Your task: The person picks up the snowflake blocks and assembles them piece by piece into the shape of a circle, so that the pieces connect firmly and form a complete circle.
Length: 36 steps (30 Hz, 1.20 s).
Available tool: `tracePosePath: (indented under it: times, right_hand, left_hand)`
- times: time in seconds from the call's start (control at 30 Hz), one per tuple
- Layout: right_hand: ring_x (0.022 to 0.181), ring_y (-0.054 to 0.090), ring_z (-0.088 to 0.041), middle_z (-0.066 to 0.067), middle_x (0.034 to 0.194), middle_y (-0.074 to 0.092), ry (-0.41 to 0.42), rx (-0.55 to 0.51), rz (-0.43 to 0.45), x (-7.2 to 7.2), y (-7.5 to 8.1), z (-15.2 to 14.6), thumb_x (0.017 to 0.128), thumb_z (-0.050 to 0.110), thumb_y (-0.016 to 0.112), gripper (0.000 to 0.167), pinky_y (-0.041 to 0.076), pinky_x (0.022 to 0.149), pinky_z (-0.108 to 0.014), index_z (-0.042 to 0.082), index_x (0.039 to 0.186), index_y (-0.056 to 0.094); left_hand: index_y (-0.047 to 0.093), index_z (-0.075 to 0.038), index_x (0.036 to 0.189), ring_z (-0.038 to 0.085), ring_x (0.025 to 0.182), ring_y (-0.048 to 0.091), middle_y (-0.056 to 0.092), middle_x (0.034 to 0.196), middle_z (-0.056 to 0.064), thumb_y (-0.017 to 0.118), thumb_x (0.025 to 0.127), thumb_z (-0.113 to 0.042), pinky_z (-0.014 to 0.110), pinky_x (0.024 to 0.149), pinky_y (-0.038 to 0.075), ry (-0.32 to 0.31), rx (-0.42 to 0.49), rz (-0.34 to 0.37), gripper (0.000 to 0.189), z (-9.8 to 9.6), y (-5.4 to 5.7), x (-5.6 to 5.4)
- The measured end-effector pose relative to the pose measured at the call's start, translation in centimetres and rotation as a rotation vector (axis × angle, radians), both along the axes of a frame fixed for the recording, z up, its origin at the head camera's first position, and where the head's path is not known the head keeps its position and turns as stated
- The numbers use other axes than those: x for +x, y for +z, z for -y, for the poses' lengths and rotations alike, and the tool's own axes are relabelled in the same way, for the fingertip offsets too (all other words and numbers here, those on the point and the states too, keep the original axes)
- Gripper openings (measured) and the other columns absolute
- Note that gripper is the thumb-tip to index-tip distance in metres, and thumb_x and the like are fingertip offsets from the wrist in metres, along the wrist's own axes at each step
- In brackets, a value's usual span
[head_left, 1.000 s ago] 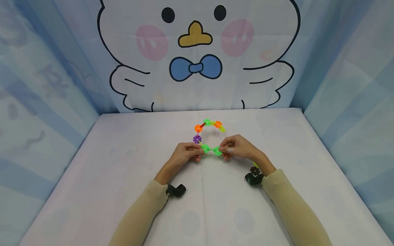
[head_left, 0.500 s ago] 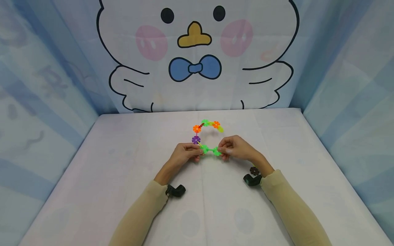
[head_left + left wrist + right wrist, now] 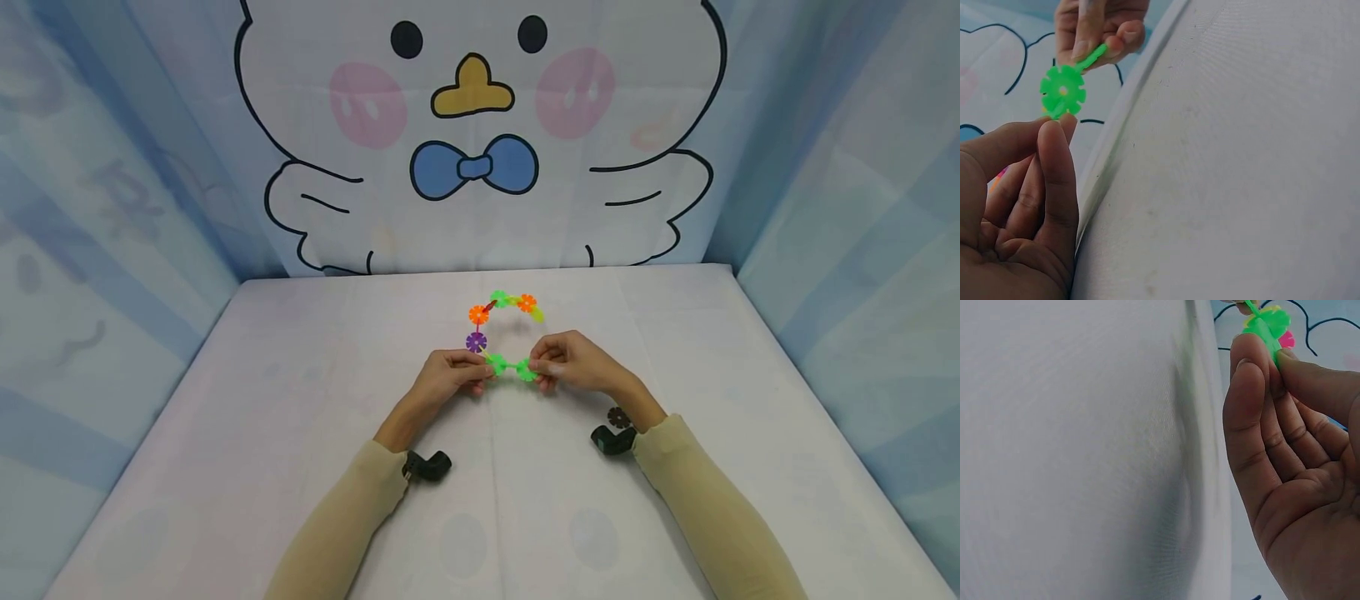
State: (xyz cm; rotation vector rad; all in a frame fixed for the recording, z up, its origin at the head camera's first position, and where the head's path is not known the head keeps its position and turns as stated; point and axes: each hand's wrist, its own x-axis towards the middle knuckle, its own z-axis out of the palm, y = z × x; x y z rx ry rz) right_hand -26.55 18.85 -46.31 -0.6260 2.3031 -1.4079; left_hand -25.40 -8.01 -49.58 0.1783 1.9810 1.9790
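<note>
A curved chain of slotted plastic snowflake discs, with a purple disc (image 3: 476,342) and an orange disc (image 3: 478,314) along its left side, lies near the middle of the table. My left hand (image 3: 450,372) pinches the chain at its front, by a green disc (image 3: 1064,91) seen face-on in the left wrist view. Thumb and fingers of my right hand (image 3: 576,362) pinch the other green disc (image 3: 527,370), at the chain's front right end. These two green discs are linked. A yellow disc (image 3: 537,316) forms the far end, apart from my right hand.
A dark brown disc (image 3: 618,417) lies beside my right wrist, partly hidden by the arm. Black wrist cameras (image 3: 427,466) stick out inward from both sleeves. The pale cloth-covered table (image 3: 315,358) meets a printed curtain (image 3: 480,233) at the back.
Both hands keep their pinch on the chain. My right hand and the chain have shifted very slightly left, and a yellow bit behind the brown disc is now hidden.
</note>
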Motion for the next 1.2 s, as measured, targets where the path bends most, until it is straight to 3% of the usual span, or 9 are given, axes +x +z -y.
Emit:
tracePosePath:
  times: [0.47, 0.9, 1.2]
  right_hand:
    - [0.072, 0.072, -0.017, -0.012, 0.085, 0.074, -0.012, 0.027, -0.010, 0.1, -0.1, 0.4, 0.103, 0.005, 0.066, 0.009, 0.063, 0.068, -0.029, -0.004, 0.103, 0.067]
    - [0.072, 0.073, -0.019, -0.012, 0.085, 0.075, -0.015, 0.019, -0.013, 0.1, -0.3, 0.5, 0.104, 0.005, 0.065, 0.009, 0.064, 0.069, -0.030, -0.003, 0.103, 0.068]
    - [0.075, 0.078, -0.020, -0.023, 0.091, 0.078, -0.066, -0.101, 0.028, 0.3, -0.1, 1.2, 0.105, 0.009, 0.066, 0.015, 0.067, 0.073, -0.036, -0.006, 0.104, 0.067]
  left_hand:
    - [0.075, 0.006, 0.105, 0.008, 0.062, 0.067, 0.078, 0.080, 0.001, 0.077, 0.095, -0.005, 0.021, 0.064, 0.060, 0.008, 0.013, -0.001, 0.014, 0.1, -0.1, 0.1]
    - [0.075, 0.005, 0.107, 0.009, 0.065, 0.067, 0.078, 0.081, 0.002, 0.077, 0.096, -0.008, 0.022, 0.067, 0.060, -0.005, -0.032, -0.013, 0.018, 0.0, 0.0, 0.0]
    - [0.072, 0.005, 0.112, 0.010, 0.073, 0.070, 0.081, 0.095, 0.004, 0.071, 0.102, -0.013, 0.024, 0.072, 0.063, -0.036, 0.048, -0.007, 0.021, 0.0, 0.0, -0.2]
